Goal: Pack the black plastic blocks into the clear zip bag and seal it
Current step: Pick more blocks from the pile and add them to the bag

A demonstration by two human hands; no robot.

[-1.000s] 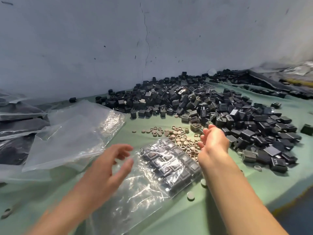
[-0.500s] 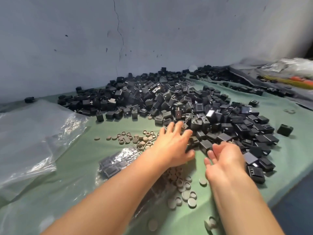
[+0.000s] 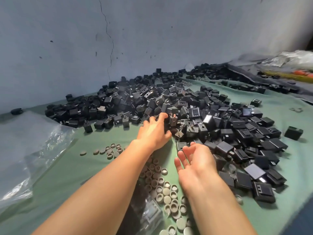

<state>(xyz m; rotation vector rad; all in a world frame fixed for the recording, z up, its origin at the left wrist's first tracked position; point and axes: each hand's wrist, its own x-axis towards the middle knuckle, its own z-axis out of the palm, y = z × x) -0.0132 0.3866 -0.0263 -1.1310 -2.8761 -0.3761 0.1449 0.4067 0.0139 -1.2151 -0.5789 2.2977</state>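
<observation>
Small packing workshop. Bulk heap of black plastic blocks point(image 3: 186, 112) at 12 to 3 o'clock on green-covered desk point(image 3: 76, 163); loose grey caps point(image 3: 166, 195) at 6; clear bags point(image 3: 25, 150) at 9; cracked bare wall point(image 3: 152, 39) behind.

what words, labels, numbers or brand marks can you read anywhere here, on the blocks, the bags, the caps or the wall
No text can be read in this view.
black plastic blocks: only moulded slots and metal pins show; any lettering is too small or blurred to read.
clear plastic bags: no print shows.
round grey caps: plain.
wall: only cracks and dark spots.
</observation>
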